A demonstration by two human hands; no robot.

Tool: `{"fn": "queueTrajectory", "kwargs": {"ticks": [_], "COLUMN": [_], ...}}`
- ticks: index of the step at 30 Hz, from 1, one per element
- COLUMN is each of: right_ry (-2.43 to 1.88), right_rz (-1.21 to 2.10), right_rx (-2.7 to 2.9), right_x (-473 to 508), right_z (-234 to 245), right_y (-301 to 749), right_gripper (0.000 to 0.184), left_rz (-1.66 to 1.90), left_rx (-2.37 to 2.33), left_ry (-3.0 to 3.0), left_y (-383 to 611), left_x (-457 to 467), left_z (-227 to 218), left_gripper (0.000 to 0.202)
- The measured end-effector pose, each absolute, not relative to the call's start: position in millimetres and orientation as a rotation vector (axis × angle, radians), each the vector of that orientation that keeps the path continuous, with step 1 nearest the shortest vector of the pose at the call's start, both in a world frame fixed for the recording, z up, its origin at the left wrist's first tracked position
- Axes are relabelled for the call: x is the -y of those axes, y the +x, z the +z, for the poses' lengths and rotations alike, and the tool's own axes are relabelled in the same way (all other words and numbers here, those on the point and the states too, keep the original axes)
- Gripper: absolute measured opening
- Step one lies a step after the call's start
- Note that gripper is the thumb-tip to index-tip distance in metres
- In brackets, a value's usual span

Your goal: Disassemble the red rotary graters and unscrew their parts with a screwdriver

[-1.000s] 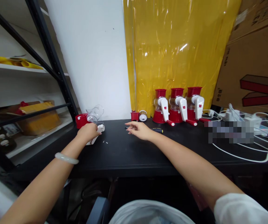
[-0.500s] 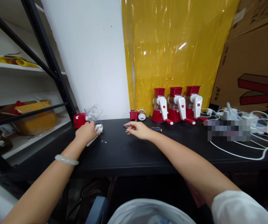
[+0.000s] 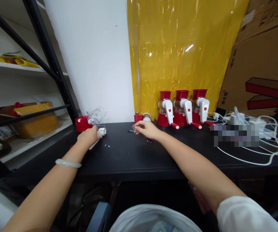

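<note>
My left hand [image 3: 88, 137] is closed around a white plastic crank piece [image 3: 99, 133] at the left of the black table [image 3: 134, 158], right in front of a clear cup part [image 3: 96, 115] and a red base [image 3: 81, 123]. My right hand [image 3: 146, 129] hovers low over the table's middle with fingers curled, pinching at a thin dark screwdriver [image 3: 130, 131]. A small red part [image 3: 138, 118] with a round white piece stands just behind it. Tiny white screws [image 3: 107, 146] lie between my hands.
Three assembled red-and-white hand-crank grinders [image 3: 182, 108] stand in a row against a yellow plastic sheet. White cables and a power strip [image 3: 247, 124] sprawl at the right. A black metal shelf [image 3: 25, 106] with boxes stands left; cardboard boxes stack at far right.
My right hand has moved back toward the small red part and closed its fingers over the screwdriver. My left hand has lifted the white crank piece slightly toward the clear cup.
</note>
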State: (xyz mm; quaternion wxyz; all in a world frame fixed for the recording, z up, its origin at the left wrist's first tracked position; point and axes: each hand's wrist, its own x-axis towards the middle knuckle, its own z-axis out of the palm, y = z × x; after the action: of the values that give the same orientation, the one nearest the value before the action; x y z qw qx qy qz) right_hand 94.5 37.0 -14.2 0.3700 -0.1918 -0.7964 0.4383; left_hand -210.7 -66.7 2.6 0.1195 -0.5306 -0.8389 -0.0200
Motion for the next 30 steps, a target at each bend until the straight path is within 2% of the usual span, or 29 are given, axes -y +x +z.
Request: {"fn": "queueTrajectory", "kwargs": {"ticks": [11,18,23,30], "right_ry": [-0.781,-0.816,-0.818,-0.831], "right_rz": [0.733,0.716,0.724,0.716], "right_rx": [1.915,1.938,1.938,1.953], "right_x": [-71,-78,-81,-80], "right_z": [-7,-14,-17,-17], "right_y": [119,117,116,117], "right_gripper": [0.014,0.015,0.015,0.014], "left_rz": [-0.069,-0.104,0.023,0.097], "left_rx": [2.441,2.461,2.450,2.382], "left_ry": [-1.564,-1.561,-1.537,-1.569], "left_y": [-208,-203,-205,-205], "left_x": [71,72,70,70], "left_z": [3,4,2,0], "left_gripper": [0.059,0.050,0.042,0.042]}}
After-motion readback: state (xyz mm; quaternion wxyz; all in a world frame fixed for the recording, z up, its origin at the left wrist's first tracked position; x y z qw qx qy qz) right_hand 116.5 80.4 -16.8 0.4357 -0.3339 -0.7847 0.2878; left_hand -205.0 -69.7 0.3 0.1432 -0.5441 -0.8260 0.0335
